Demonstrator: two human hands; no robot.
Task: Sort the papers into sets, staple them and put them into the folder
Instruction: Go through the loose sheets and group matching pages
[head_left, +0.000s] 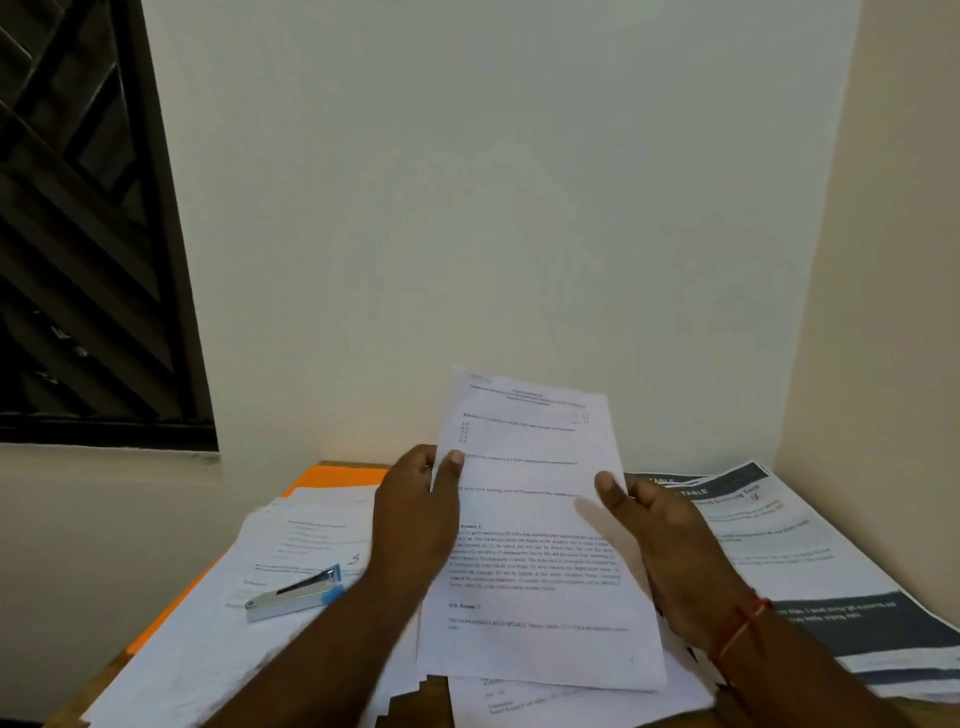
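1. Loose paper piles (208, 649) cover the surface (935, 714); a forearm brushing them could mix the sets
2. The orange folder (337, 475) lies far left, mostly buried, so tugging it free may scatter sheets
3. The printed sheet (535, 545) is raised at centre, with the fingers of the left hand (415, 519) and right hand (675, 540) clamped on its side edges; a slack pinch could drop it onto the wrong pile
4. The stapler (293, 597) rests on the left pile, liable to slide

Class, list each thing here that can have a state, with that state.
White printed sheet: held up by both hands.
Left hand: grips the sheet's left edge.
Right hand: grips its right edge.
Silver-and-blue stapler: lying on the left paper pile, untouched.
Orange folder: flat under that pile.
Dark-banded printed pages: lying flat at right.
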